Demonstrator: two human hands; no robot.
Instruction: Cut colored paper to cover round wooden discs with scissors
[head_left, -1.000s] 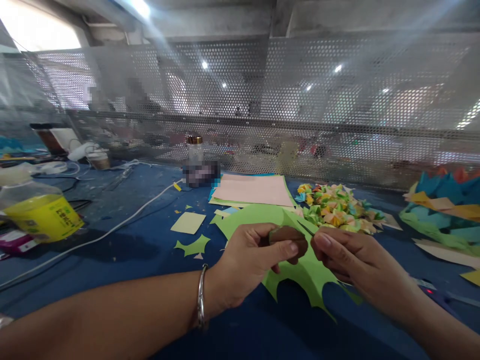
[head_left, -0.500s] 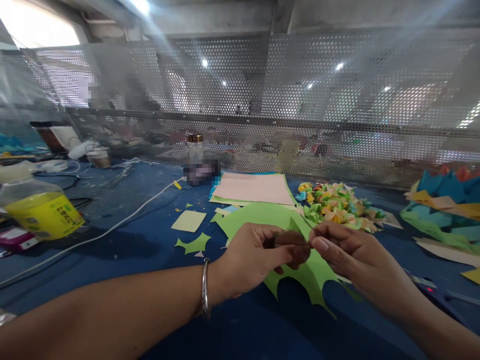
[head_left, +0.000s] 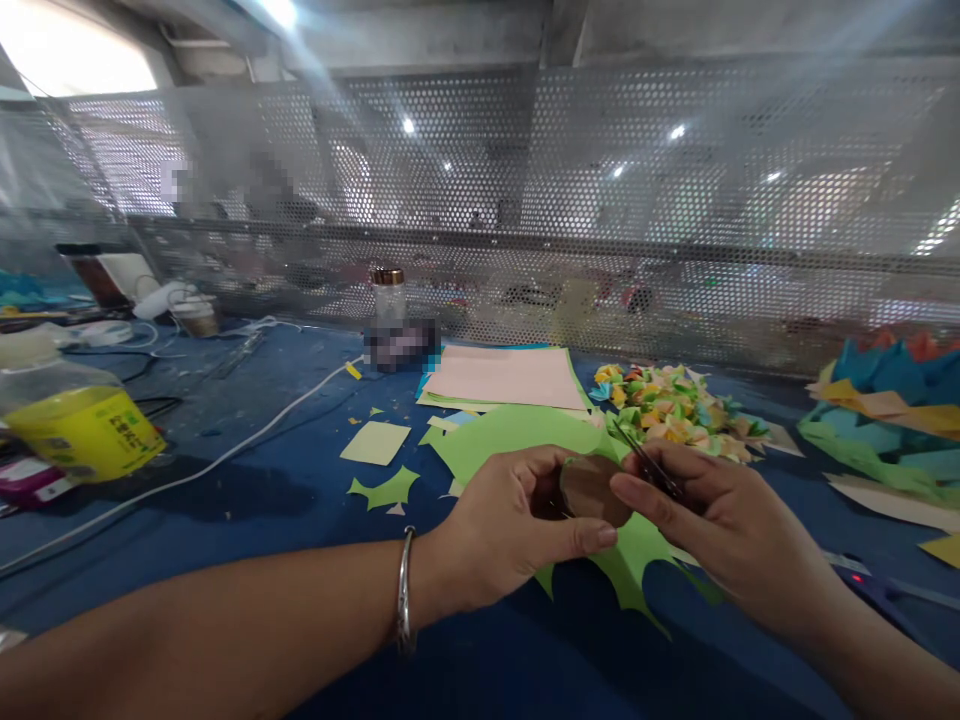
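My left hand (head_left: 510,525), with a silver bangle at the wrist, is closed around a small brown rounded piece (head_left: 596,488), its thumb stretched along the lower edge. My right hand (head_left: 712,510) pinches dark, thin tweezers (head_left: 649,462) that point up and left, and its thumb tip meets the brown piece. Beneath both hands lies a large green paper (head_left: 517,430) with scalloped, pointed edges.
Behind are stacked paper sheets (head_left: 499,376) and a heap of small folded paper pieces (head_left: 679,405). Green scraps (head_left: 386,488) and a pale square (head_left: 375,443) lie left. A yellow-labelled bottle (head_left: 82,430) stands far left, past a white cable (head_left: 247,440). Blue paper layers (head_left: 877,375) are at right.
The brown piece has turned to show a broader face. My left thumb has stretched out, and the tweezers now show clearly in my right hand.
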